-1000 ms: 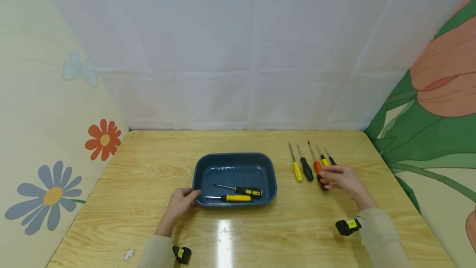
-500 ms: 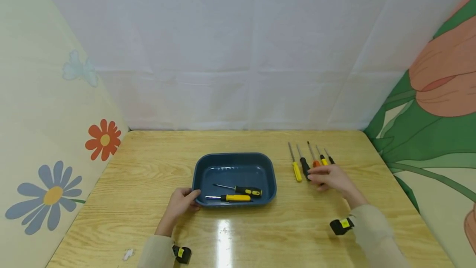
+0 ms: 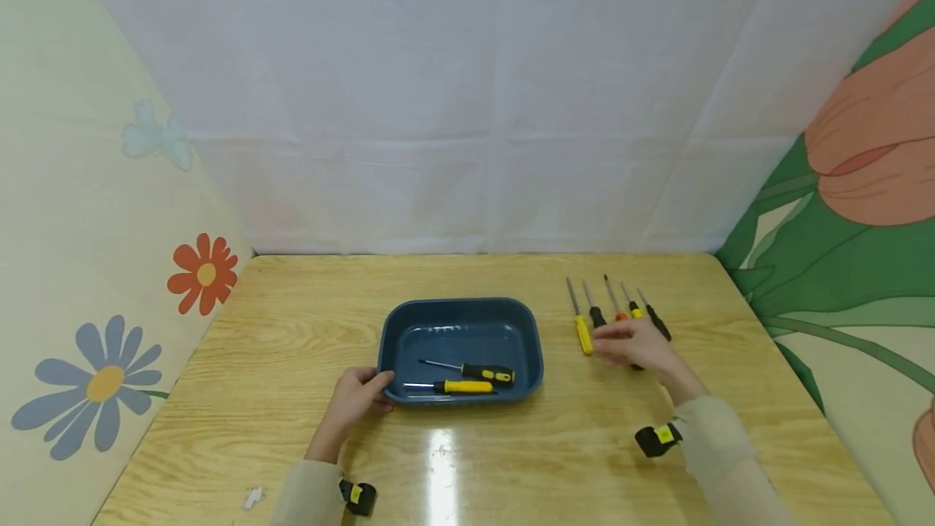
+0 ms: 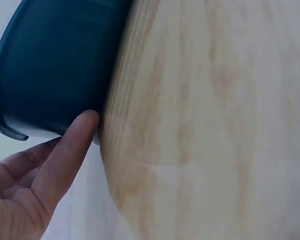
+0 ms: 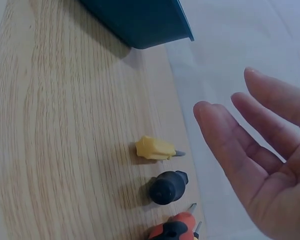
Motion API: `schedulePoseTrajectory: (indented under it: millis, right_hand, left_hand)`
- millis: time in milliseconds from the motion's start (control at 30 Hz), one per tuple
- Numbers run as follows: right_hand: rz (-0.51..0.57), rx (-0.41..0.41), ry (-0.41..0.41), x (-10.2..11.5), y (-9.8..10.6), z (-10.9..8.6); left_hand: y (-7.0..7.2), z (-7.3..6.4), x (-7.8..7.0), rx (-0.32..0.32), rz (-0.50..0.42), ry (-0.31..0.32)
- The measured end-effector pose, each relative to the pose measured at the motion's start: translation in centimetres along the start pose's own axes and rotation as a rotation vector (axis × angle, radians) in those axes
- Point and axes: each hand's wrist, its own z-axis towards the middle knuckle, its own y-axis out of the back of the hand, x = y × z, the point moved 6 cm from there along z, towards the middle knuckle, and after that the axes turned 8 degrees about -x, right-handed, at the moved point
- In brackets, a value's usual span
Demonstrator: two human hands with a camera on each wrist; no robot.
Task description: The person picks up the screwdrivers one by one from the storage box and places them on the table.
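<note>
My left hand (image 3: pixel 358 398) pinches the near left corner of a dark blue tray (image 3: pixel 467 331). Its thumb lies over the rim, and in the left wrist view fingertips press the outer wall. Inside the tray are a black-and-yellow screwdriver (image 3: pixel 488 375) and a yellow screwdriver (image 3: pixel 467 387). Over a row of screwdrivers at the right hovers my right hand (image 3: pixel 641 347), fingers extended and holding nothing. Nearest its fingertips is a yellow-handled screwdriver (image 5: pixel 155 148), then a black-handled screwdriver (image 5: pixel 167 188) and a red-and-black screwdriver (image 5: pixel 175 227). The hand partly covers the handles in the head view.
Farther right in the row lie a yellow-and-black screwdriver (image 3: pixel 634 310) and a black screwdriver (image 3: pixel 659 323). A small white scrap (image 3: pixel 252 498) sits near the front left of the wooden table (image 3: pixel 292 307). A white sheet (image 3: pixel 467 104) hangs behind the table.
My right hand has moved left along the row, from the red and rightmost screwdrivers toward the black and yellow ones. The left hand and tray stay put.
</note>
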Motion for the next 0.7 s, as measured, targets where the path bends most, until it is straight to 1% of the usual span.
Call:
schedulePoseTrajectory:
  millis: [167,433,700]
  right_hand:
    - [0.037,0.009,-0.007,0.5,-0.7,0.0]
    - [0.095,0.05,0.023,1.4,-1.6,0.2]
    - [0.164,0.07,0.035,1.9,-2.3,0.4]
  left_hand:
    - [-0.1,0.0,0.0,-0.006,0.009,0.008]
    - [-0.1,0.0,-0.1,-0.012,0.021,0.008]
    - [-0.1,0.0,0.0,-0.02,0.022,0.013]
